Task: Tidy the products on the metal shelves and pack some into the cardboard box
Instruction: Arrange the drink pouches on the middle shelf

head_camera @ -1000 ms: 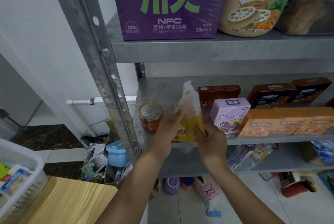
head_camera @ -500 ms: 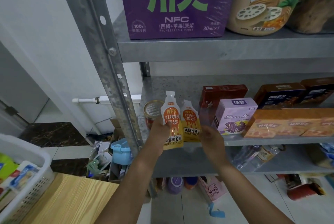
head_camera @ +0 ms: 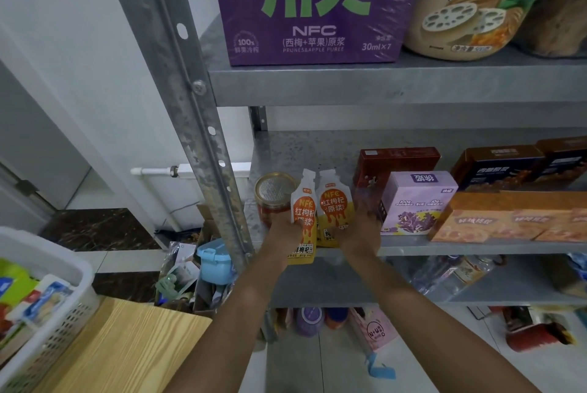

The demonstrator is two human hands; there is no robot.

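Two orange-and-yellow juice pouches stand upright at the front edge of the middle metal shelf (head_camera: 476, 248). My left hand (head_camera: 284, 232) grips the left pouch (head_camera: 304, 214) by its lower part. My right hand (head_camera: 360, 232) holds the right pouch (head_camera: 335, 211) at its right edge. A gold-lidded red jar (head_camera: 271, 199) sits just behind the left pouch. To the right stand a dark red box (head_camera: 397, 160) and a lilac box (head_camera: 416, 202). No cardboard packing box can be made out clearly.
The upright steel post (head_camera: 193, 113) runs down left of my hands. A purple carton (head_camera: 314, 8) and a beige tub (head_camera: 470, 8) sit on the shelf above. Orange boxes (head_camera: 514, 218) and brown boxes (head_camera: 502, 167) fill the right. A white basket (head_camera: 41, 297) rests on a wooden table (head_camera: 120, 348).
One pouch held edge-on between both hands has become two pouches side by side, facing me. My right hand closed in on the right pouch. The view shifted slightly left and down.
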